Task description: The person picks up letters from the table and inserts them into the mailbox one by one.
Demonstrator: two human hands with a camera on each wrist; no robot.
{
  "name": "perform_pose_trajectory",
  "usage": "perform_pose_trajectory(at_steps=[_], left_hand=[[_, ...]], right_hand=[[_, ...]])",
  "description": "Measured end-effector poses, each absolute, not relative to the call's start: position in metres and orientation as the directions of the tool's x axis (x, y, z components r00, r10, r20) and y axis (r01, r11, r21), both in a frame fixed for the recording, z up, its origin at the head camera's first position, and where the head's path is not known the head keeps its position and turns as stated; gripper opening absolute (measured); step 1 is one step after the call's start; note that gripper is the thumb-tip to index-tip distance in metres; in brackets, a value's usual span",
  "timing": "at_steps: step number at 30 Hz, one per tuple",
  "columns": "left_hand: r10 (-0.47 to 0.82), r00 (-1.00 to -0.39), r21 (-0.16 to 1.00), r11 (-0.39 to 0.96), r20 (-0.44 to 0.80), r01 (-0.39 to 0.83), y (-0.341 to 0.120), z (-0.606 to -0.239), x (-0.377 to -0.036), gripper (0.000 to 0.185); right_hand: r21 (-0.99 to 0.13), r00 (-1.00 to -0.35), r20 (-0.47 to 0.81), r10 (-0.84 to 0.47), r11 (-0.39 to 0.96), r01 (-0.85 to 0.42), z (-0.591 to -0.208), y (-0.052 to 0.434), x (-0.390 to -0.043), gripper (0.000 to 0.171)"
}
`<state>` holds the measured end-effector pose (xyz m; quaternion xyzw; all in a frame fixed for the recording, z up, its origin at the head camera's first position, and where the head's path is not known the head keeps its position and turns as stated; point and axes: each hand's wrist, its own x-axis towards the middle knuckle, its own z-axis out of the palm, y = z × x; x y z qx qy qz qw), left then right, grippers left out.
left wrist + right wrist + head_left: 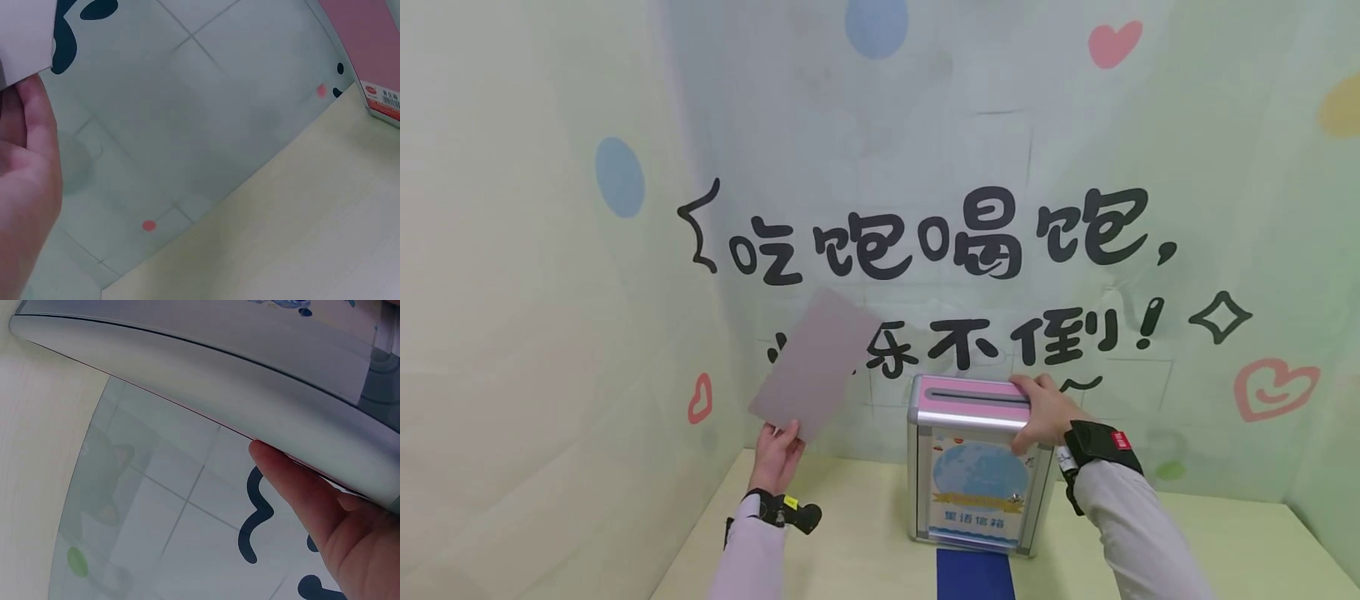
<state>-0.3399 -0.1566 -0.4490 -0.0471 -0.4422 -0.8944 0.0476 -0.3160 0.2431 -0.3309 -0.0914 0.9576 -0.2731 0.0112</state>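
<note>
Head view: our left hand (pixel 777 457) pinches a thin mauve-grey rectangular sheet (pixel 817 367), probably card, by its lower edge, up left of the pink-topped, silver-framed box (pixel 976 483) our right hand (pixel 1047 414) grips; we'd go light, no bends, box braced

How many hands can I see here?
2: the left hand pinches a sheet, and the right hand grips the box near its top. No others show.
</note>
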Motion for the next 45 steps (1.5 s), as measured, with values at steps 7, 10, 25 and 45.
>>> perform_pose_trajectory(at_steps=[7,10,25,45], left_hand=[[-0.018,-0.993,0.77,-0.63,0.12,0.105,-0.147,-0.435,-0.341,0.034],[-0.015,-0.994,0.757,-0.647,0.113,0.096,-0.146,-0.428,-0.342,0.034],[0.019,-0.98,0.822,-0.548,0.197,0.154,-0.145,-0.374,-0.348,0.038],[0.076,-0.943,0.941,0.075,0.324,0.329,-0.148,-0.309,-0.356,0.046]], right_hand=[[-0.528,-0.984,0.031,-0.176,0.833,-0.166,-0.333,0.244,-0.316,0.103],[-0.535,-0.983,0.027,-0.179,0.828,-0.166,-0.333,0.244,-0.316,0.104],[-0.551,-0.985,0.011,-0.174,0.821,-0.151,-0.335,0.244,-0.317,0.103],[-0.537,-0.982,0.027,-0.185,0.826,-0.17,-0.333,0.243,-0.319,0.104]])
